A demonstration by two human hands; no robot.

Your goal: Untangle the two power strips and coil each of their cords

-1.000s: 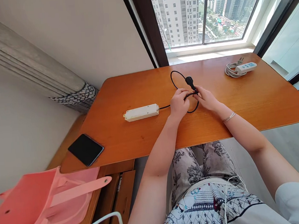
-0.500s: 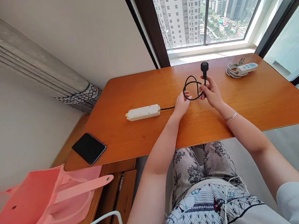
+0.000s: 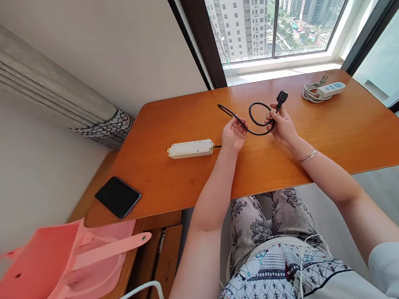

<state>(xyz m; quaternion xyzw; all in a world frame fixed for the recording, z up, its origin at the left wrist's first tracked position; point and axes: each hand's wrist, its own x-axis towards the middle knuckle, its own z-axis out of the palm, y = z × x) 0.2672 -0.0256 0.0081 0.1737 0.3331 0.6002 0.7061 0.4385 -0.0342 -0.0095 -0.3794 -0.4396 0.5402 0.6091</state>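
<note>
A white power strip [image 3: 190, 149] lies on the wooden table, and its black cord [image 3: 258, 134] runs up into loops between my hands. My left hand [image 3: 234, 133] pinches one part of the cord, with a bent length sticking out above the fingers to the left. Near the cord's end, my right hand [image 3: 282, 125] grips it just below the black plug [image 3: 281, 98], which points up and to the right. Part of the cord between the strip and the loops is hidden behind my left hand.
A second white power strip [image 3: 331, 89] with a coiled white cord [image 3: 311, 93] lies at the table's [image 3: 169, 119] back right. A black tablet [image 3: 118, 197] rests near the front left corner. A pink bin-like object [image 3: 39, 268] stands below left.
My left hand has shifted left and drawn the cord loops wider apart. The plug in my right hand has tilted over to the right.
</note>
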